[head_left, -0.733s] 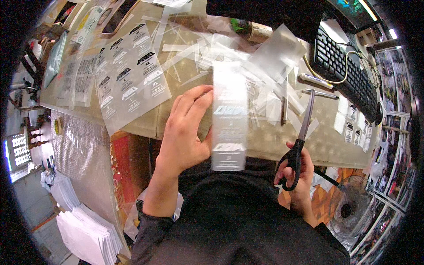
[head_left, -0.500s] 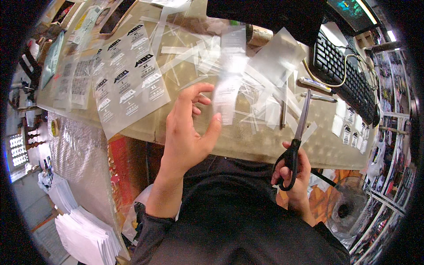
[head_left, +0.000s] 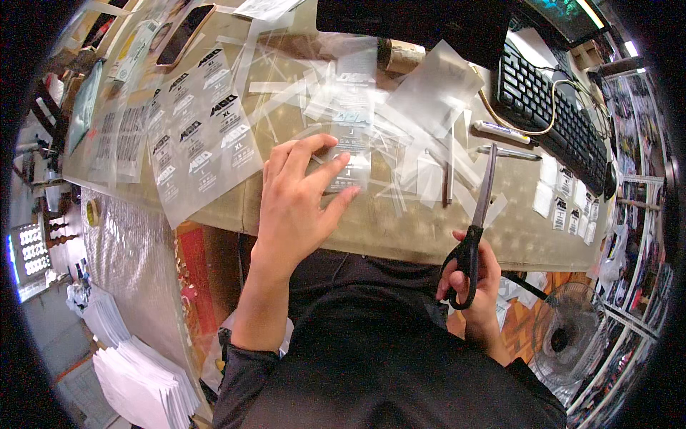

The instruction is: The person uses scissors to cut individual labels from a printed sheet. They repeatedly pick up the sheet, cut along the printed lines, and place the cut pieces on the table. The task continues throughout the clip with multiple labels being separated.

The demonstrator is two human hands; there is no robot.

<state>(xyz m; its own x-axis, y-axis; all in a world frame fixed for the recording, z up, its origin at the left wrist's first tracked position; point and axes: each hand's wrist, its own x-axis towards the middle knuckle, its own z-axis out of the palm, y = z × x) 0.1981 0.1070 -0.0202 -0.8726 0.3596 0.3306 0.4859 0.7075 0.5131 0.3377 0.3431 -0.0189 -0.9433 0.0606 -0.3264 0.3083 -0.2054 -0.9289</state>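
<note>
My left hand (head_left: 299, 196) reaches over the desk with its fingers spread apart. Its fingertips lie at the edge of a clear printed strip (head_left: 351, 132) of transfer film; whether they press on it is hard to tell. My right hand (head_left: 486, 282) grips black-handled scissors (head_left: 487, 189), fingers in the handle loops, with the blades closed together and pointing away from me. Left of my left hand lies a larger translucent sheet (head_left: 202, 146) with rows of black and white printed labels.
Clear film offcuts (head_left: 421, 146) litter the desk's middle. A blank translucent sheet (head_left: 437, 79), a marker pen (head_left: 502, 131) and a black keyboard (head_left: 550, 107) lie to the right, near small cut labels (head_left: 561, 207). A phone (head_left: 184, 36) rests far left. A fan (head_left: 568, 332) stands below the desk.
The printed strip, blurred and raised half a second ago, now appears lower and flatter. My left hand has turned more palm-down over its edge. The scissors stay in my right hand, blades closed.
</note>
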